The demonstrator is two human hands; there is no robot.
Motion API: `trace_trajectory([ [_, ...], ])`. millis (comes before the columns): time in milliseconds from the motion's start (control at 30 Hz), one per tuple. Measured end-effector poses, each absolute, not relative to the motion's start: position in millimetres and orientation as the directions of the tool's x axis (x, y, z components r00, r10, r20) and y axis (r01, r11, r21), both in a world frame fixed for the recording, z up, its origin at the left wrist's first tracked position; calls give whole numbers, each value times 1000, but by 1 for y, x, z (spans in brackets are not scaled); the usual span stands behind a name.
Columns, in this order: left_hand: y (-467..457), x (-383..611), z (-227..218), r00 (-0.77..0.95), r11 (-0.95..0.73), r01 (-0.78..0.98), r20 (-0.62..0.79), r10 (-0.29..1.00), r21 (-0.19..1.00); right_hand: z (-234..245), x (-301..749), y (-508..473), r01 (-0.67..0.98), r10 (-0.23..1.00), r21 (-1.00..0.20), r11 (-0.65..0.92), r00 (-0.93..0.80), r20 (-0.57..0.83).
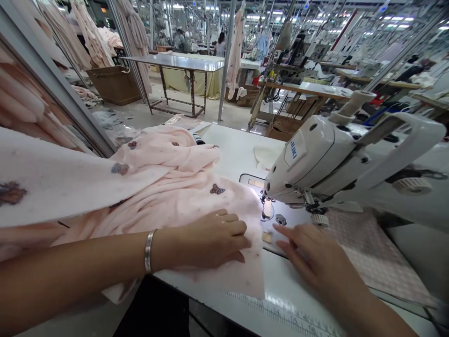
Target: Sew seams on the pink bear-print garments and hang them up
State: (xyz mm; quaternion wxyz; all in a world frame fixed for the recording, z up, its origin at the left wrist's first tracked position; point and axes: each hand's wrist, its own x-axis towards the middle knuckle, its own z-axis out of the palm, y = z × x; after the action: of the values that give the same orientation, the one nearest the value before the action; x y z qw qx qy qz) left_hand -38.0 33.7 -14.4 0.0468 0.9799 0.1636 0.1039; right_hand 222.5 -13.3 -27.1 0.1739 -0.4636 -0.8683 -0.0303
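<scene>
A pale pink fabric (168, 187) with small butterfly prints lies heaped across the white sewing table (235, 150), its edge reaching toward the needle of a white JUKI sewing machine (315, 164). My left hand (210, 238), with a silver bracelet at the wrist, rests palm down on the fabric's edge, fingers loosely curled and pressing it flat. Just right of the needle plate, my right hand (308, 255) lies flat on the table with its fingers stretched toward a small tan label (267, 237). It holds nothing.
A printed ruler (280, 313) runs along the table's front edge. A pink checked mat (372, 252) lies under the machine arm. Behind stand a grey metal table (175, 63), a brown bin (114, 84), hanging pink garments and other sewing stations with distant people.
</scene>
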Motion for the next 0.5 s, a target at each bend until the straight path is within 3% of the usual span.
trace_trajectory([
  [133,32,-29,-13,938,-953,285,172,300,104,-35,221,-5,856,851,-133,499,-456,260],
  [267,35,-27,-18,934,-945,280,179,309,169,-38,224,2,889,891,-127,439,-413,189],
  [500,71,-25,-23,923,-932,306,178,340,194,-51,231,29,974,968,-89,209,-193,160],
])
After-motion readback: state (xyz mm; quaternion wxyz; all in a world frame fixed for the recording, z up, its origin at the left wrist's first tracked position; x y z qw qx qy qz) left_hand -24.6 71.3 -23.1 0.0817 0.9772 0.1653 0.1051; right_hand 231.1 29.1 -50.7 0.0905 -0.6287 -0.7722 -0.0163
